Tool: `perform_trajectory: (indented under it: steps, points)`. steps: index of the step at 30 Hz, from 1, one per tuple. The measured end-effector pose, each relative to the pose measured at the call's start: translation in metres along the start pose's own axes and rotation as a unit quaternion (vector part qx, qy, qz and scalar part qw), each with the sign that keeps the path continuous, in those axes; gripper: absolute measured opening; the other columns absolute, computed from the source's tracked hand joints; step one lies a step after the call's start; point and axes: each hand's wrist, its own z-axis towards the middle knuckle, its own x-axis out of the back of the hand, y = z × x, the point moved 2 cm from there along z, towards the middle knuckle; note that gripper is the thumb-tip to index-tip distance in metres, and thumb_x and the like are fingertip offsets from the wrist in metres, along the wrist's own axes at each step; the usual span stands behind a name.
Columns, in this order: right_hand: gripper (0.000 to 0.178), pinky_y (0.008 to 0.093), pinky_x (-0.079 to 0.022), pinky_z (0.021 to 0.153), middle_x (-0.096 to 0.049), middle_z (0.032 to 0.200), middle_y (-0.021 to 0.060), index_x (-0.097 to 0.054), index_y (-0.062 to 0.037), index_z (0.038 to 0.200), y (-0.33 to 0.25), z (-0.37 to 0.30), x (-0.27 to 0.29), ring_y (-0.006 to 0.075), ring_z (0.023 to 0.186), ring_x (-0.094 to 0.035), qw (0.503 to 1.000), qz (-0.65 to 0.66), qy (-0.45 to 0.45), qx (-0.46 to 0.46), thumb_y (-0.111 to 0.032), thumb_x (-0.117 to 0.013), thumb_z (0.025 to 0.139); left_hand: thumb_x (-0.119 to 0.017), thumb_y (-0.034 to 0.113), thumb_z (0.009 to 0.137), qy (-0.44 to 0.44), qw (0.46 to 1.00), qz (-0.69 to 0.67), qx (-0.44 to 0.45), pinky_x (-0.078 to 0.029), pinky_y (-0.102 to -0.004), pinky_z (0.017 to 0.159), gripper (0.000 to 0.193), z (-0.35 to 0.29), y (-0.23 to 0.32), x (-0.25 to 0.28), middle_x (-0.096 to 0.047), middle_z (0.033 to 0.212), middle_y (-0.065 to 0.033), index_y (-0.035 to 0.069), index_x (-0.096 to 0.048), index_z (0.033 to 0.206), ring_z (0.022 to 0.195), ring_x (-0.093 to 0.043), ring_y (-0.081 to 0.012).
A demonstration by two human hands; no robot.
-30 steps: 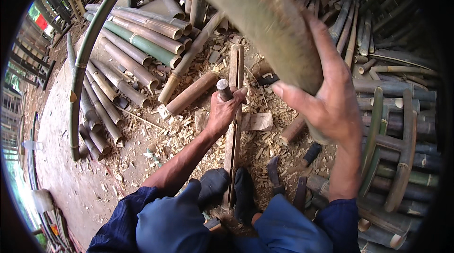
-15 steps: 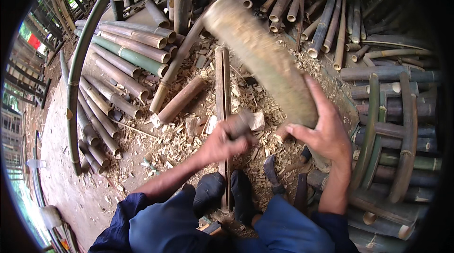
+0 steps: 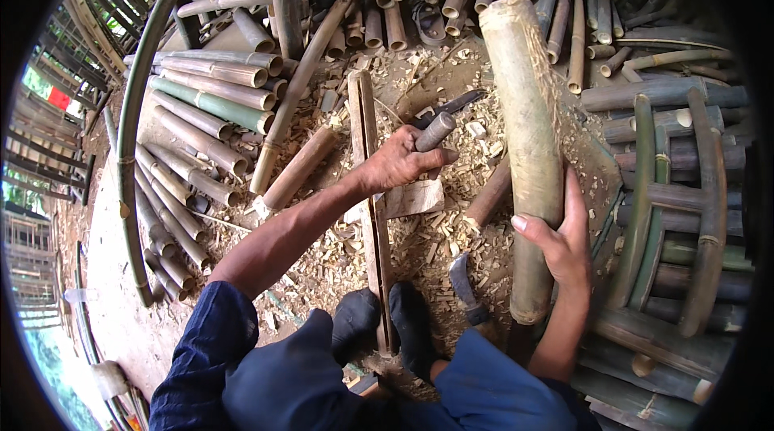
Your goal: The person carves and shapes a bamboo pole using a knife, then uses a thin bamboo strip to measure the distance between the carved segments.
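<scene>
Along its lower half, my right hand (image 3: 564, 241) grips a thick, slightly bent bamboo pole section (image 3: 520, 108), nearly upright in view. Its right side is roughly shaved, with loose fibres near the top. My left hand (image 3: 403, 161) is closed around a short grey cylindrical rod (image 3: 435, 133), whose blunt end sticks out past the thumb. Just beyond it shows a dark blade (image 3: 459, 104); whether the two are joined I cannot tell. Under my left forearm stands a slotted wooden post (image 3: 367, 124), its lower end between my feet. A curved blade (image 3: 461, 279) lies by my right foot.
Wood chips (image 3: 314, 258) cover the ground. A pale wood block (image 3: 415, 199) and cut bamboo pieces (image 3: 302, 166) lie around the post. Stacked bamboo poles (image 3: 214, 84) stand left, more at the back and right. A tall curved bamboo pole (image 3: 127, 149) arches at left.
The bamboo section has swung from a blurred leftward slant to nearly upright, its top end moving right. My left hand has moved up and slightly right, still gripping the rod.
</scene>
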Motion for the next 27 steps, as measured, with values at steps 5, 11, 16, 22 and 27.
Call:
perform_trajectory:
  steps: [5, 11, 16, 22, 27]
  points:
    - [0.099, 0.0354, -0.040, 0.109, -0.052, 0.140, 0.0180, -0.030, 0.0082, 0.154, -0.007, -0.001, 0.005, 0.0242, 0.127, -0.053, 0.999, -0.005, -0.015, -0.048, -0.024, -0.077, 0.073, -0.078, 0.031, 0.090, -0.025, 0.995, 0.089, 0.031, -0.041, -0.0285, 0.062, 0.029, -0.001, -0.013, 0.004, -0.053, 0.070, 0.0025, 0.003, -0.070, 0.091, 0.068, -0.049, -0.0082]
    - [0.092, 0.0371, -0.047, 0.103, -0.055, 0.134, 0.0190, -0.033, 0.0064, 0.152, -0.022, 0.007, 0.008, 0.0256, 0.119, -0.058, 0.999, -0.021, 0.020, 0.031, -0.020, -0.077, 0.075, -0.081, 0.041, 0.085, 0.033, 0.998, 0.048, 0.023, -0.045, -0.0306, 0.066, 0.040, -0.013, 0.001, 0.001, -0.059, 0.074, -0.0005, 0.004, -0.065, 0.080, 0.070, -0.055, -0.0118]
    - [0.089, 0.0485, -0.058, 0.088, -0.062, 0.120, 0.0219, -0.036, -0.0010, 0.149, -0.009, 0.030, -0.038, 0.0342, 0.097, -0.070, 0.979, -0.188, -0.080, -0.027, -0.018, -0.081, 0.074, -0.077, 0.038, 0.090, 0.090, 0.962, 0.237, -0.099, -0.048, -0.0265, 0.066, 0.035, -0.015, -0.036, 0.025, -0.060, 0.077, 0.0014, 0.007, -0.069, 0.104, 0.065, -0.055, -0.0100]
    - [0.090, 0.0462, -0.058, 0.093, -0.060, 0.131, 0.0250, -0.036, -0.0003, 0.151, -0.022, 0.039, -0.034, 0.0351, 0.100, -0.070, 0.957, -0.264, -0.086, 0.086, -0.015, -0.079, 0.074, -0.081, 0.032, 0.085, 0.073, 0.996, 0.048, -0.003, -0.044, -0.0264, 0.055, 0.032, -0.015, -0.036, 0.022, -0.058, 0.069, 0.0018, 0.009, -0.061, 0.079, 0.059, -0.053, -0.0083]
    - [0.086, 0.0378, -0.055, 0.094, -0.062, 0.120, 0.0186, -0.037, 0.0011, 0.152, -0.043, 0.048, -0.043, 0.0237, 0.099, -0.066, 0.996, -0.067, -0.045, 0.034, -0.014, -0.075, 0.076, -0.080, 0.031, 0.085, 0.035, 0.998, 0.026, 0.033, -0.044, -0.0261, 0.055, 0.028, -0.020, -0.019, 0.020, -0.064, 0.073, 0.0001, 0.007, -0.065, 0.087, 0.060, -0.055, -0.0075]
